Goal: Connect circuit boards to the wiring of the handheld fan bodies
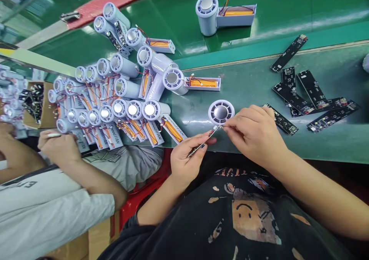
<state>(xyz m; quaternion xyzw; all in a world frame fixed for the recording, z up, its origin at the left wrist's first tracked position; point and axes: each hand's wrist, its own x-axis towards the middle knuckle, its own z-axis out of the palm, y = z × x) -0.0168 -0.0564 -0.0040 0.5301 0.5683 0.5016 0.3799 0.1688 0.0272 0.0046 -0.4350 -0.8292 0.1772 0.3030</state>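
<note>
**Above the near edge of the tabletop, a slim circuit board between two hands**

Head view, and straight to the middle: the left hand has the circuit board pinched firmly, thumb one side, fingers the other, the strip tilted and nearly edge-on to us. Up at its far tip sits the right hand, thumb and forefinger close together (shut on the tip or merely touching it? can't tell from here). Just beyond, on the tabletop, a round fan head faces up.

How should that board handle? Light, I'd say, and stiff, a thin strip with little flex; smooth enough to slip, and fragile where small parts sit on its face. Long edges are the place to take it, clear of the white connector near the tip. Same advice for the loose boards lying partly overlapped toward the tabletop's right end.

Now the containers! Toward the left end, an open cardboard box, crowded with dark pieces that look like more boards. Nearer the middle, an open handle tray cradles an orange battery and thin wires. And past the far edge, another fan unit carries its own orange cell!
</note>
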